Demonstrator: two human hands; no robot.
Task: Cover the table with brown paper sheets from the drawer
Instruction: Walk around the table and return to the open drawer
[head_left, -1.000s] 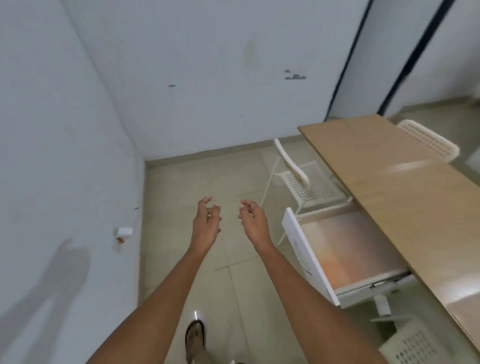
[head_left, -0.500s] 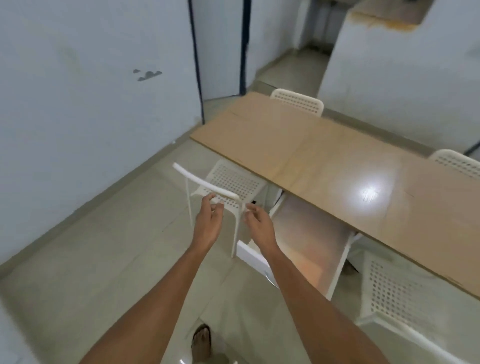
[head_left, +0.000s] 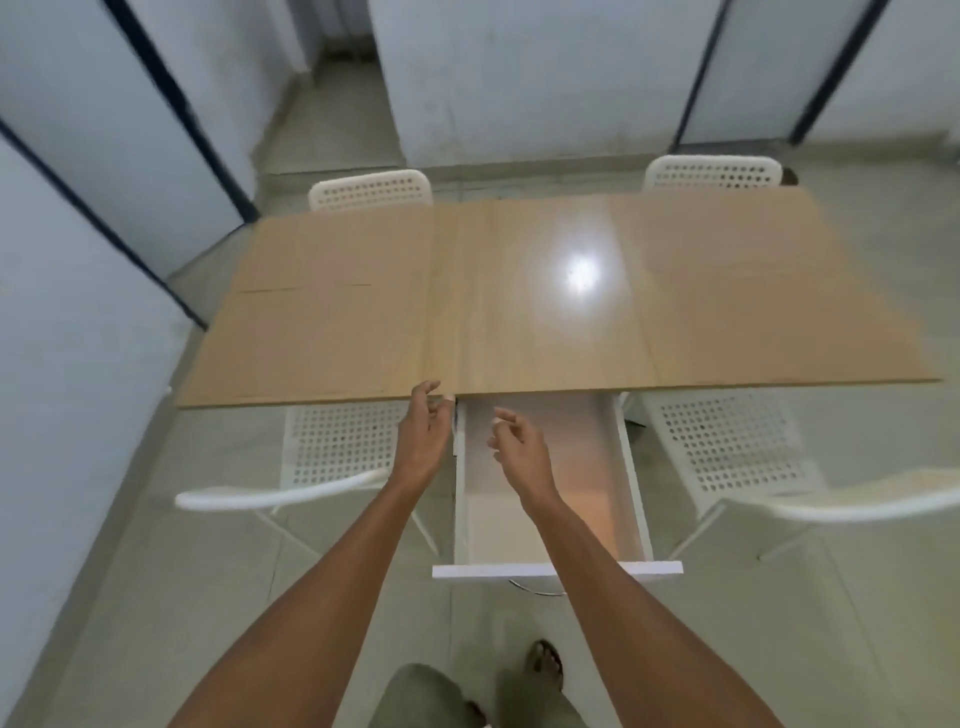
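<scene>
The wooden table (head_left: 535, 312) lies straight ahead. Brown paper sheets cover its left part (head_left: 332, 312) and its right part (head_left: 769, 291); the glossy middle strip is bare. Under the front edge a white drawer (head_left: 558, 569) is pulled out towards me, and its inside looks empty. My left hand (head_left: 423, 434) hovers by the drawer's left wall near the table edge, fingers apart, holding nothing. My right hand (head_left: 519, 452) hangs over the drawer's inside, fingers loosely curled and apart, also holding nothing.
White perforated chairs stand at the near left (head_left: 332, 457) and near right (head_left: 727, 447), flanking the drawer, and two more at the far side (head_left: 371, 189) (head_left: 714, 174). White walls with dark door frames stand behind. My feet (head_left: 543, 662) are on the tiled floor.
My view has swung right from the wall corner to face the table squarely. Both hands have come forward over the open drawer, still empty.
</scene>
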